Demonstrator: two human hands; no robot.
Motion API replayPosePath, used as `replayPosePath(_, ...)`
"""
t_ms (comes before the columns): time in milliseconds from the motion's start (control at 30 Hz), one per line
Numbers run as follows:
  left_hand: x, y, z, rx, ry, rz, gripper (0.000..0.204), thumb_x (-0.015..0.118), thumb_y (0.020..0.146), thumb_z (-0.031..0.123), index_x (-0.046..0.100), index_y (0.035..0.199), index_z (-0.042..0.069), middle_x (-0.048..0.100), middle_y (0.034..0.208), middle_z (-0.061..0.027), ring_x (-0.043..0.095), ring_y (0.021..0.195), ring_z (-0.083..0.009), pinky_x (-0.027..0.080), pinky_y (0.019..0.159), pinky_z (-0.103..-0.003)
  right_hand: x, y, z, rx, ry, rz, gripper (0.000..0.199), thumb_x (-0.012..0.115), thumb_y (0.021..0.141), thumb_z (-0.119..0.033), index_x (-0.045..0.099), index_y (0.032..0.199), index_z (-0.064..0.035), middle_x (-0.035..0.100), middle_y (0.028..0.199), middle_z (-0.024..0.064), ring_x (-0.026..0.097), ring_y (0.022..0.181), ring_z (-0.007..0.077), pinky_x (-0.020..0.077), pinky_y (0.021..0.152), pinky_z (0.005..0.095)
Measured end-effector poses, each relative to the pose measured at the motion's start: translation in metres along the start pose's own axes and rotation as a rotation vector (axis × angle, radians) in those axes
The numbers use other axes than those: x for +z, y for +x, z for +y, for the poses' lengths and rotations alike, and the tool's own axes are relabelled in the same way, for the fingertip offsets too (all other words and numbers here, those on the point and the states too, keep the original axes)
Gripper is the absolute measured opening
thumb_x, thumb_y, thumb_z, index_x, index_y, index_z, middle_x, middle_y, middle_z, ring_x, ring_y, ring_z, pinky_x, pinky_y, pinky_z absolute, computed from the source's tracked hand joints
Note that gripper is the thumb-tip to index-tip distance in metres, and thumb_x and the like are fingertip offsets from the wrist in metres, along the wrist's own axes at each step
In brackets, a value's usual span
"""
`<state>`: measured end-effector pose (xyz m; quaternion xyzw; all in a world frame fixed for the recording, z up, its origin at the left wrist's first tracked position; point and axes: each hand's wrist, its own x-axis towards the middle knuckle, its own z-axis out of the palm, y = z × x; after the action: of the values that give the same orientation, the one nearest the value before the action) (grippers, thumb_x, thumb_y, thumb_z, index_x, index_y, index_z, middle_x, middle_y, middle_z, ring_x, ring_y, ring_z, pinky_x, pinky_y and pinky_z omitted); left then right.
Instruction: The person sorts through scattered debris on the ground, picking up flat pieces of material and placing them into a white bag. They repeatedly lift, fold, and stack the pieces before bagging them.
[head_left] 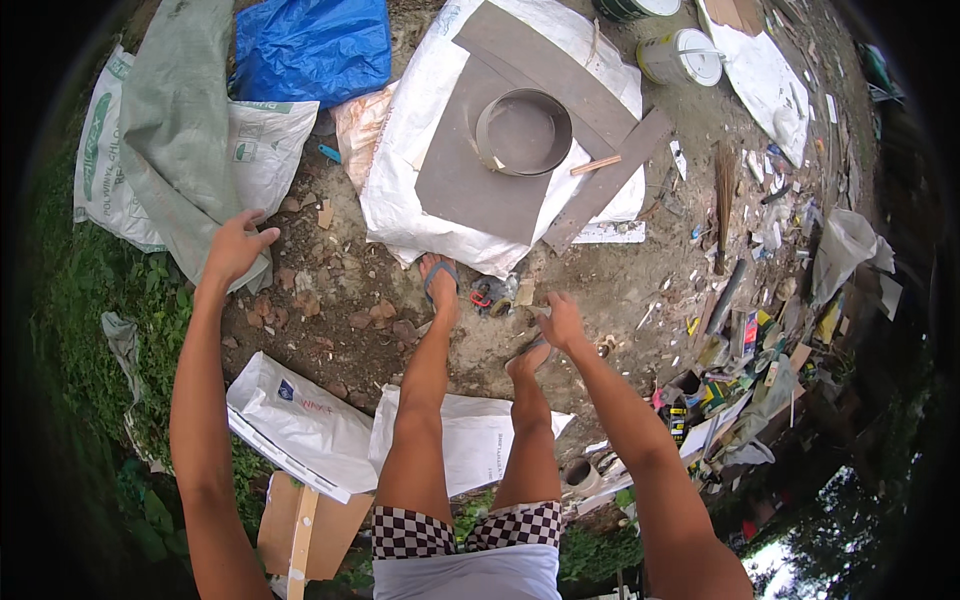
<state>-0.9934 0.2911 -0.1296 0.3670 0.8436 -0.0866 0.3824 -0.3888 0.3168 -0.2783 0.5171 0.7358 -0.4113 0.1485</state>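
My left hand, fingers apart and nothing seen in it, is over the lower end of a grey-green cloth. Whether it touches the cloth, I cannot tell. The cloth drapes across a white printed sack. My right hand hangs above the dirt near my right foot, its fingers loosely bent and apart. Between my feet and the sheets lie a small red-and-dark item and a tape roll. Ahead, a round metal ring rests on flat grey sheets spread over a white sack.
A blue tarp lies at the far left. White buckets stand far right, with a stick broom nearer. Scattered rubbish covers the right side. White sacks lie behind my feet; plants border the left.
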Motion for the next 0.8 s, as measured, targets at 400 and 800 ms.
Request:
replayPosePath(400, 0.268, -0.154, 0.070, -0.252, -0.886, -0.205, 0.040, 0.075, 0.091, 0.021, 0.067, 0.124, 0.000, 0.073, 0.109, -0.0131, 0.067, 0.095, -0.0185, 0.052, 0.085, -0.032, -0.059, 0.253, -0.091, -0.061, -0.189, 0.146, 0.023, 0.066, 0.094, -0.015, 0.069, 0.115, -0.0076, 0.071, 0.110, 0.0089, 0.064, 0.109, 0.0365, 0.0458, 0.098, 0.0531)
replayPosePath(800, 0.165, -0.111, 0.294, 0.038, -1.286, -0.353, 0.048, 0.073, 0.097, 0.025, 0.059, 0.128, -0.009, 0.071, 0.113, -0.0161, 0.066, 0.107, -0.0186, 0.050, 0.095, -0.032, -0.133, 0.007, -0.074, -0.018, 1.082, 0.114, 0.029, 0.055, 0.108, -0.022, 0.066, 0.119, 0.0014, 0.066, 0.097, -0.0021, 0.056, 0.089, 0.0081, 0.0458, 0.080, 0.0271)
